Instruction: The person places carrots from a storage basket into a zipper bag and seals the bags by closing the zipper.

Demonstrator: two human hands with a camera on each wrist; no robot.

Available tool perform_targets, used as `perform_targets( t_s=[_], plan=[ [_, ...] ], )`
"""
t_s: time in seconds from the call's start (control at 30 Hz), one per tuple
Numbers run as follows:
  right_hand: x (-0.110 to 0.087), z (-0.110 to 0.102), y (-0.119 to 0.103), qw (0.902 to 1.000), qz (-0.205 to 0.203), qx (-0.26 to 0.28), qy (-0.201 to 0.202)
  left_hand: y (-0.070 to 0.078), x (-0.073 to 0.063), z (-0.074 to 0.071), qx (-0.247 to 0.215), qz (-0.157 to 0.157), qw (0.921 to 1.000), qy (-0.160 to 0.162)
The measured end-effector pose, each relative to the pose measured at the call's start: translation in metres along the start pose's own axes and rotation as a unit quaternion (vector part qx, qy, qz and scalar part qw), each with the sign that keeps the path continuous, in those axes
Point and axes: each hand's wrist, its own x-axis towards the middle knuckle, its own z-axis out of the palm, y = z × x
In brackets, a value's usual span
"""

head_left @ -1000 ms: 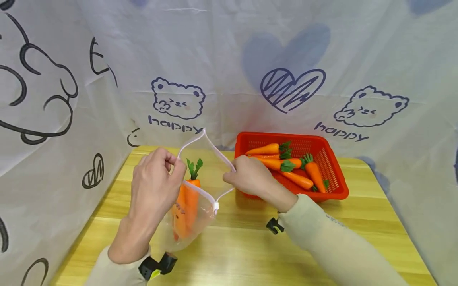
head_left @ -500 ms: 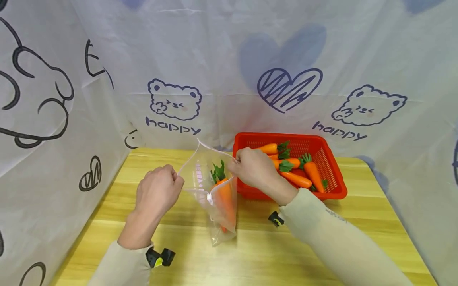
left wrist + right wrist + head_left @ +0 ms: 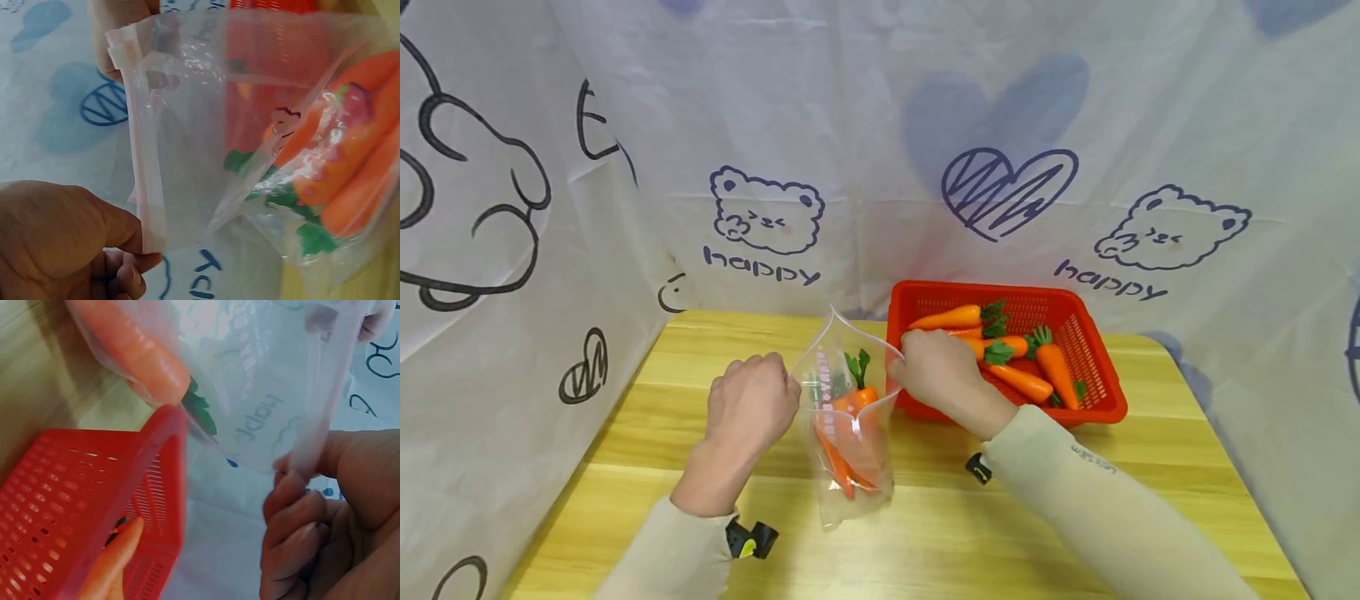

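Note:
A clear zip bag (image 3: 827, 508) with a slider and pale pink lettering hangs between my two hands, its mouth spread apart. My left hand (image 3: 752, 408) pinches one side of the mouth; in the left wrist view, thumb and fingers grip the zip strip. On the opposite side, my right hand (image 3: 943, 379) pinches the strip, as the right wrist view shows, beside the red basket. Inside the bag lie several orange carrots (image 3: 868, 433), leafy green tops upward. The bag's slider (image 3: 855, 425) sits at the near middle of the mouth.
A red plastic basket (image 3: 1108, 400) holding several carrots (image 3: 1056, 371) stands at the back right of the wooden table (image 3: 985, 533). Behind and to the left hangs a white cloth (image 3: 865, 167) with hearts and bear drawings.
The bag has swung: the carrots went from the left side to the right, then back toward the middle. My left hand has shifted slightly right and down; both hands keep their pinch.

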Motion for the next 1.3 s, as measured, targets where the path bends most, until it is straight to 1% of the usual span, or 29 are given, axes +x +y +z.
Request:
perform_targets(
  t_s=[0.1,0.23,0.33,0.47,0.57,0.7,0.77,0.87,0.97,1.03,1.13,1.2,1.3],
  plan=[
    [0.001,0.003,0.002,0.9999,0.005,-0.011,-0.012,-0.001,0.0,0.008,0.001,0.005,0.9999,-0.01],
    [0.001,0.002,0.004,0.9999,0.013,-0.004,0.006,-0.003,0.0,0.013,-0.003,0.014,0.9999,0.001],
    [0.001,0.003,0.006,0.9999,0.0,-0.011,0.009,-0.004,0.0,0.018,0.022,0.039,0.999,0.01],
    [0.001,0.009,0.011,0.9997,-0.013,-0.018,0.011,-0.007,-0.003,0.024,0.06,0.083,0.9941,0.034],
    [0.001,0.012,0.013,0.9997,-0.017,-0.009,0.015,-0.009,-0.004,0.028,0.064,0.102,0.991,0.058],
    [0.0,0.015,0.016,0.9997,-0.02,0.01,0.007,-0.011,-0.005,0.03,0.053,0.111,0.9894,0.077],
    [0.0,0.015,0.019,0.9994,-0.025,0.024,0.005,-0.012,-0.005,0.031,0.047,0.111,0.9896,0.078],
    [0.0,0.013,0.026,0.9973,-0.045,0.058,0.005,-0.011,-0.005,0.031,0.038,0.105,0.9908,0.076],
    [-0.001,0.009,0.04,0.9946,-0.061,0.082,0.021,-0.01,-0.005,0.03,0.023,0.091,0.9935,0.064],
    [0.0,0.005,0.054,0.9942,-0.056,0.086,0.033,-0.009,-0.006,0.03,0.011,0.079,0.9954,0.052],
    [0.006,-0.006,0.081,0.9958,-0.037,0.073,0.041,-0.008,-0.007,0.029,-0.004,0.063,0.9972,0.04],
    [0.012,-0.013,0.1,0.9972,-0.028,0.06,0.034,-0.008,-0.007,0.028,-0.007,0.057,0.9977,0.036],
    [0.02,-0.021,0.128,0.9987,-0.014,0.045,0.019,-0.007,-0.008,0.028,-0.01,0.057,0.9977,0.035]
  ],
)
